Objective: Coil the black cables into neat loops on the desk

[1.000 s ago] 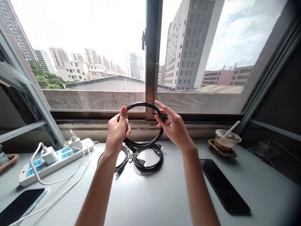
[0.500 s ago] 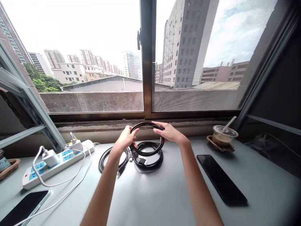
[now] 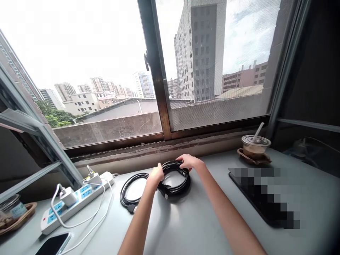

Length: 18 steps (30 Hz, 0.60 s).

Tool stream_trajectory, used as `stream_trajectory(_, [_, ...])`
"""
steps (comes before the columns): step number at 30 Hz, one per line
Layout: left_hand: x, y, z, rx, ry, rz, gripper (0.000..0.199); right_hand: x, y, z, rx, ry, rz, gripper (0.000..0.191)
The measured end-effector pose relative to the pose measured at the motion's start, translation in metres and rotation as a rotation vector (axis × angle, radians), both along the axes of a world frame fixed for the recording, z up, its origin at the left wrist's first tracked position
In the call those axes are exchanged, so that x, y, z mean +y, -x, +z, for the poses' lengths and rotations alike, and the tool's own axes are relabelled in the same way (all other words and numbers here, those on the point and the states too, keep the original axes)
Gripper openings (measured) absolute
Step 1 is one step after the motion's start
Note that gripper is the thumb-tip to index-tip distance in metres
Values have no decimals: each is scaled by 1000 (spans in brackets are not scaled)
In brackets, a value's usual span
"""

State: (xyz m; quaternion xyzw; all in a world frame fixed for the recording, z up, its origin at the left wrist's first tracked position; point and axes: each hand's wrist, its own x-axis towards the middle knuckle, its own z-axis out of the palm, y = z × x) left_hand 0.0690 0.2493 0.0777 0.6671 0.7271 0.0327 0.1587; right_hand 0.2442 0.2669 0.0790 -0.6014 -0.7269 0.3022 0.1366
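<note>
Black cable coils (image 3: 175, 191) lie stacked on the grey table, below the window. My left hand (image 3: 156, 174) is closed on the left side of the upper coil. On its upper right side, my right hand (image 3: 190, 162) grips the same coil, fingers curled over the rim. Another black cable coil (image 3: 123, 189) lies flat just left of the stack, with a connector at its lower end; my left wrist and forearm are beside it. A small connector tip shows at the front of the stack.
A white power strip (image 3: 77, 196) with plugged chargers and white cords lies left, a phone (image 3: 53, 244) in front of it. To the right are a black phone (image 3: 247, 191), partly pixelated, and a drink cup (image 3: 254, 150) on a brown holder.
Both hands have lowered the raised coil onto the other coil on the table. The camera view has tilted and shifted.
</note>
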Motion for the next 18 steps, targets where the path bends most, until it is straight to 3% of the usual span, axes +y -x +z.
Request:
stream_trajectory(6, [6,3,5,40,-70,6,42,-5,5,4,-105,-105,-41,25])
stream_trajectory(13, [9,5,12,-1,-204,-30,46,4,0,1,4,-148,-128,53])
stream_trajectory(18, [15,35,17,-49,-158,43,38,12,-25,-15,20,-82,-233,45])
